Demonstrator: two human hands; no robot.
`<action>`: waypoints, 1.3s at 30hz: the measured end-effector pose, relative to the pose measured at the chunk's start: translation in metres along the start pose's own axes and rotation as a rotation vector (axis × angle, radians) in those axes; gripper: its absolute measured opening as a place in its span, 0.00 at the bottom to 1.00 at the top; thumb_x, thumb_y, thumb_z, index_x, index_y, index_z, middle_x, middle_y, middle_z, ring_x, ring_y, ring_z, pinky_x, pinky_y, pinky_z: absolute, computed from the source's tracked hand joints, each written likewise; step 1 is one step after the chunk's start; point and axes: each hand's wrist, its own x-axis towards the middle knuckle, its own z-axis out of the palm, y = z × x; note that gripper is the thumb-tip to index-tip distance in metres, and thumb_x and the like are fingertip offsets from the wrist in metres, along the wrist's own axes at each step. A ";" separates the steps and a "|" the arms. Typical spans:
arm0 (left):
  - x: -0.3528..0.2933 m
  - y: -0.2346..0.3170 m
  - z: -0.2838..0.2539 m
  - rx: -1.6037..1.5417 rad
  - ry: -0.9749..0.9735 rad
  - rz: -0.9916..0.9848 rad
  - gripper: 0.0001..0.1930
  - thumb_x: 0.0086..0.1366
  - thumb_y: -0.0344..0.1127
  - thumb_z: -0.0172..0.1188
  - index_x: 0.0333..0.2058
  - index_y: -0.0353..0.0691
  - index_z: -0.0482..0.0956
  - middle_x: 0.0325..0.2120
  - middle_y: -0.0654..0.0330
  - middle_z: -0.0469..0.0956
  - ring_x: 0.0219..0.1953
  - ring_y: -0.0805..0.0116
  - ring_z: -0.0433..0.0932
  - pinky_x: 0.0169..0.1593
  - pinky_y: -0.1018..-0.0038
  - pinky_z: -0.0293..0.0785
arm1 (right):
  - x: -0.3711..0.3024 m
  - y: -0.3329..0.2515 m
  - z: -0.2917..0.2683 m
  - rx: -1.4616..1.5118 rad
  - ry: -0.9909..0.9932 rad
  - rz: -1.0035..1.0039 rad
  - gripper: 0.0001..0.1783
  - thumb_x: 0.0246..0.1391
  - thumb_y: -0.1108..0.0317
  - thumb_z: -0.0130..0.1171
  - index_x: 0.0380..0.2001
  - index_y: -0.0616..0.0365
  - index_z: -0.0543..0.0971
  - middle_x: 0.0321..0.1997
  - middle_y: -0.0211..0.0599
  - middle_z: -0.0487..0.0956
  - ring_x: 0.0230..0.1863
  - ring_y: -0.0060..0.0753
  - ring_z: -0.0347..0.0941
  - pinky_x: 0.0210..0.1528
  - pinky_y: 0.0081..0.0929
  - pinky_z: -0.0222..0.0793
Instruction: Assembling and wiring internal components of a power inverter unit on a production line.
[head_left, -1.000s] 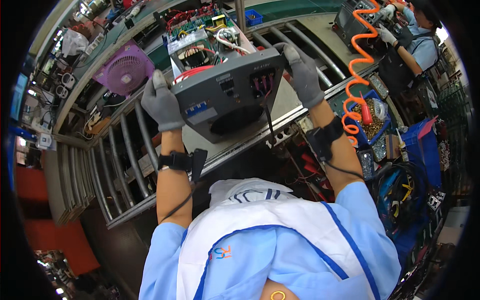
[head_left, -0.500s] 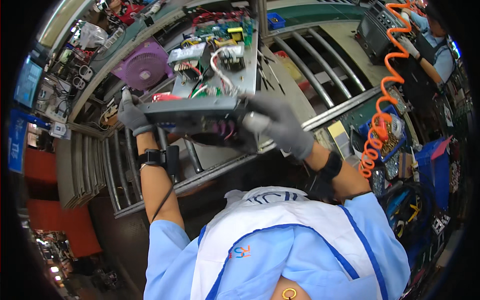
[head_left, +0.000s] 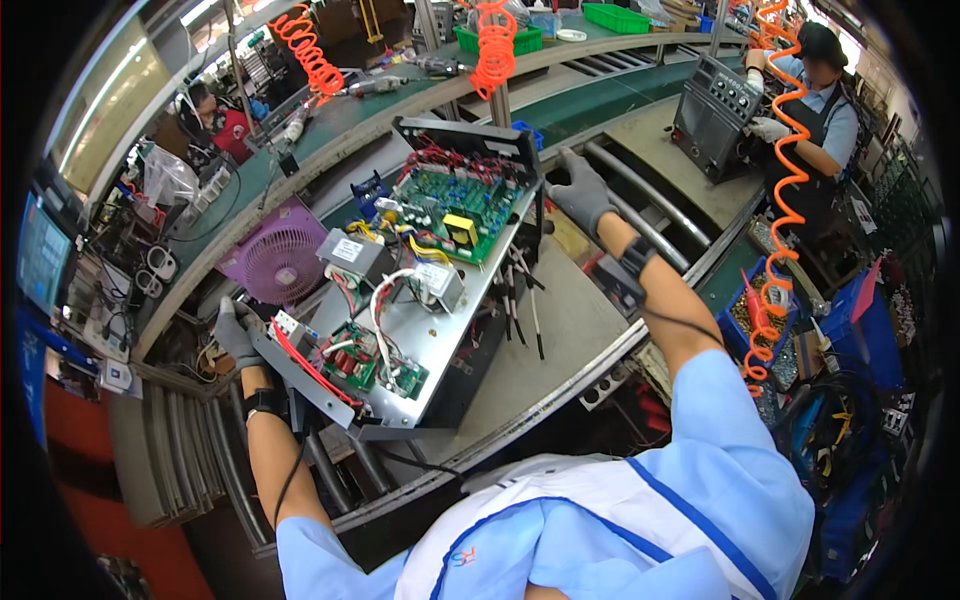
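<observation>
An opened machine chassis (head_left: 455, 335) sits slantwise in front of me, its metal base bearing a green circuit board (head_left: 475, 205), boxy transformers (head_left: 352, 258) and bundled wires. My left hand (head_left: 237, 336), in a grey glove, is closed at the left end of the chassis's near panel (head_left: 300, 378). My right hand (head_left: 582, 190), gloved too, is off to the right of the dark far panel (head_left: 475, 147). Its fingers are spread and it holds nothing. Several loose cable ends (head_left: 522, 295) hang at the chassis's right side.
Behind the chassis stands a purple fan (head_left: 280, 258). Metal rollers (head_left: 655, 200) run to the right and under the left side. Coiled orange hoses (head_left: 492, 50) hang overhead. At right, a co-worker (head_left: 825, 110) handles a dark machine (head_left: 712, 118); a blue parts bin (head_left: 755, 318) is nearer.
My right hand has left the near panel and moved away to the far right, opening. The near panel is lower and the chassis shows more fully. The view has shifted too.
</observation>
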 end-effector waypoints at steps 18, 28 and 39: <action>-0.198 0.086 0.060 1.115 -0.002 0.508 0.13 0.54 0.42 0.54 0.34 0.39 0.76 0.34 0.55 0.74 0.38 0.58 0.72 0.43 0.68 0.67 | 0.032 0.015 0.059 -0.085 -0.158 0.139 0.16 0.38 0.61 0.49 0.34 0.47 0.76 0.31 0.44 0.77 0.37 0.46 0.73 0.40 0.40 0.66; -0.078 0.110 0.079 1.724 -0.570 -0.118 0.24 0.55 0.51 0.52 0.42 0.37 0.74 0.40 0.49 0.74 0.44 0.54 0.72 0.47 0.67 0.66 | -0.071 -0.007 -0.045 -0.025 -0.047 0.021 0.14 0.37 0.54 0.58 0.31 0.43 0.77 0.22 0.39 0.76 0.27 0.46 0.73 0.30 0.40 0.66; -0.038 0.082 0.157 2.357 -0.657 0.220 0.18 0.47 0.47 0.59 0.34 0.41 0.78 0.34 0.53 0.77 0.36 0.57 0.77 0.38 0.63 0.72 | -0.094 -0.005 -0.060 -0.143 0.017 0.016 0.09 0.33 0.67 0.55 0.24 0.55 0.72 0.23 0.39 0.73 0.27 0.46 0.70 0.29 0.39 0.65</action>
